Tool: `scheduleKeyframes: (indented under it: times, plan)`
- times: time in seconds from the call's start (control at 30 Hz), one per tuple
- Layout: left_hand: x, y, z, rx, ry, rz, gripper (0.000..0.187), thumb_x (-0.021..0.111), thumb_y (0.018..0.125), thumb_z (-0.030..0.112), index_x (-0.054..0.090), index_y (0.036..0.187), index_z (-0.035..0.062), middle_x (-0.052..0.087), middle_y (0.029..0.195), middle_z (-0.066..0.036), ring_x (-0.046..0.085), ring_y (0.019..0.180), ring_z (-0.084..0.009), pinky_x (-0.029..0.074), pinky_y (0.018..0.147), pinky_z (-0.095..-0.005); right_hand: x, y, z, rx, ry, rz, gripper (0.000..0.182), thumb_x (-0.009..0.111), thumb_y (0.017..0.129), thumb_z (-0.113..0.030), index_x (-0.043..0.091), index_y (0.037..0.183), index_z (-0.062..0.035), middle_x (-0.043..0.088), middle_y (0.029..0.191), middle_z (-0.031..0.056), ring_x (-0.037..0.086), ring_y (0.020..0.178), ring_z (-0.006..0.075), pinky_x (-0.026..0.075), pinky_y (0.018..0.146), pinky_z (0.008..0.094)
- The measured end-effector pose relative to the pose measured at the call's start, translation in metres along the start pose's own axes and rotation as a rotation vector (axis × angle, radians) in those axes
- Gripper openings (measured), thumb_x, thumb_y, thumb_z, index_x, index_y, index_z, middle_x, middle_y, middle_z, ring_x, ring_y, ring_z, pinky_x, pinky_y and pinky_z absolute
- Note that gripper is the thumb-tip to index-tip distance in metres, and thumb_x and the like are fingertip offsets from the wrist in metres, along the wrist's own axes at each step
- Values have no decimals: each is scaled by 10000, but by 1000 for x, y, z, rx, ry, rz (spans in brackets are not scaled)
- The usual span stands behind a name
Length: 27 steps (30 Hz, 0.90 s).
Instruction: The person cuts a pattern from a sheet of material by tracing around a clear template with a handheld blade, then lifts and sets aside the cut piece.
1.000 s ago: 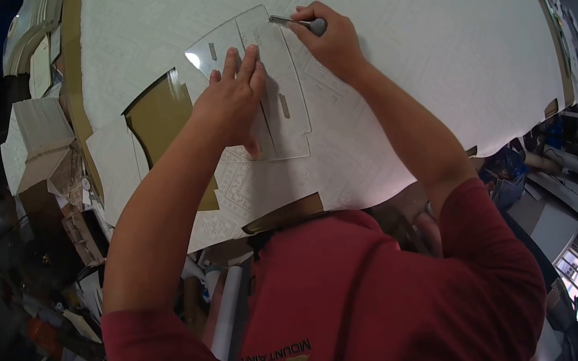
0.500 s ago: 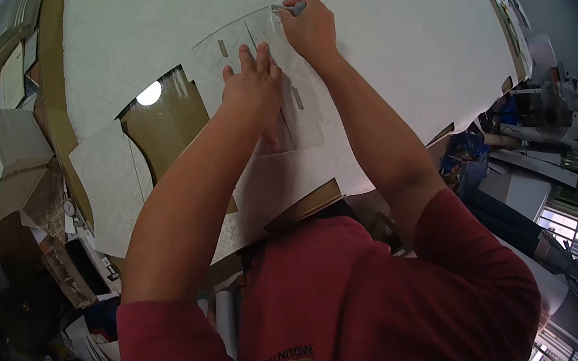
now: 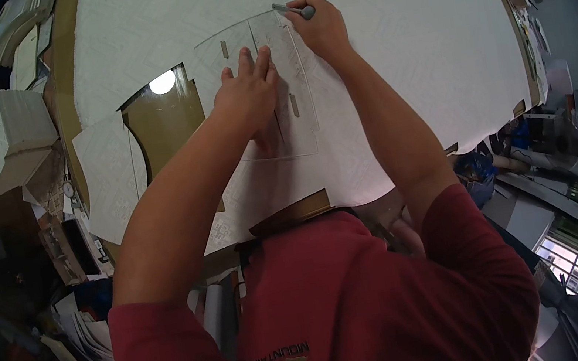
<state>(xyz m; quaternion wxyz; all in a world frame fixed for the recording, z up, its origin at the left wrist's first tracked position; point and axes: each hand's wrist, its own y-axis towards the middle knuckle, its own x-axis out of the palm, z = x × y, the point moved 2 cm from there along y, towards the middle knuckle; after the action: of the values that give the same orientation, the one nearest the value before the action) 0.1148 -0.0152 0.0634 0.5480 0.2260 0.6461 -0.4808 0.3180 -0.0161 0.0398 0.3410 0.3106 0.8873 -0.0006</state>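
A clear flat template [image 3: 293, 68] with a dark line down it and small tape-like strips lies on white patterned fabric [image 3: 417, 34]. My left hand [image 3: 249, 88] presses down on the template with its fingers spread. Above the template's top right corner, my right hand [image 3: 319, 23] grips a grey pen-like tool [image 3: 306, 11], its tip at that corner. The underside of my left palm is hidden.
A cut fabric piece [image 3: 108, 170] lies at the left beside a bare brown table area [image 3: 165, 124]. A cardboard box [image 3: 26, 122] and a dark phone-like object [image 3: 79, 248] sit further left. A sewing machine [image 3: 559, 136] stands at the right.
The view has shifted slightly. The tool in my right hand now slants with its tip at the template's corner, and more of its shaft shows. My left hand still rests on the template.
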Motion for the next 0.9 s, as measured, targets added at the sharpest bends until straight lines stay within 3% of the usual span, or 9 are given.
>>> scheduleKeyframes:
  times: [0.1,0.17,0.2,0.27,0.53,0.6,0.77,0.83,0.9]
  plan:
    - [-16,-6,4,-4,2,-107,1392,1043,473,364,318,1597,-22,166,1731,-204,210,1578,-466,401,1187,-594,-19,42,17,-124,-8,-234,197,790,897,-189,741,1042,-64,759,906,74,716,825,182,551,751,337]
    - [-19,-4,8,-11,33,-138,1393,1041,478,345,301,1600,-24,149,1735,-198,197,1580,-467,380,1218,-562,-20,83,25,-350,76,-589,183,794,882,-138,740,1033,-49,750,893,59,700,828,142,550,759,317]
    - [-20,-4,9,-26,30,-156,1393,1041,478,345,301,1600,-24,149,1735,-198,197,1580,-467,380,1218,-562,-22,97,19,-349,95,-604,183,794,882,-138,740,1033,-49,750,893,59,700,828,142,550,759,317]
    - [-21,-2,10,-41,28,-168,1403,1044,463,336,303,1601,-15,133,1740,-187,190,1580,-471,355,1238,-558,-21,119,5,-345,75,-912,130,779,863,-76,746,982,-35,753,862,49,694,816,125,552,745,303]
    - [-23,0,7,-85,-29,-210,1370,1038,451,275,324,1592,21,127,1749,-150,156,1588,-465,341,1258,-549,75,135,-8,-584,237,-1090,116,766,841,-51,718,944,-26,753,876,60,710,821,150,556,746,322]
    - [-23,0,7,-90,-33,-203,1351,1035,456,266,336,1587,26,136,1748,-145,159,1587,-467,346,1255,-551,107,117,-39,-794,203,-1045,148,772,835,-80,715,961,-27,755,888,72,717,832,185,557,773,340]
    - [-20,-1,6,-72,-25,-142,1283,1026,463,285,398,1551,28,181,1738,-139,205,1575,-458,369,1242,-542,110,93,-66,-657,241,-1151,177,779,834,-113,730,990,-47,754,906,75,705,846,208,552,813,340]
    - [-18,-2,4,-80,-31,-132,1296,1028,450,290,399,1553,29,181,1737,-148,213,1573,-459,375,1237,-540,111,90,-56,-638,311,-1088,144,774,883,-83,703,990,-17,744,942,47,680,896,129,544,844,305]
    - [-12,-1,7,-78,-35,-122,1309,1030,437,294,399,1554,30,180,1736,-156,222,1570,-460,381,1232,-539,111,89,-51,-623,310,-1098,146,777,882,-81,704,991,-18,745,956,46,683,908,131,545,852,306]
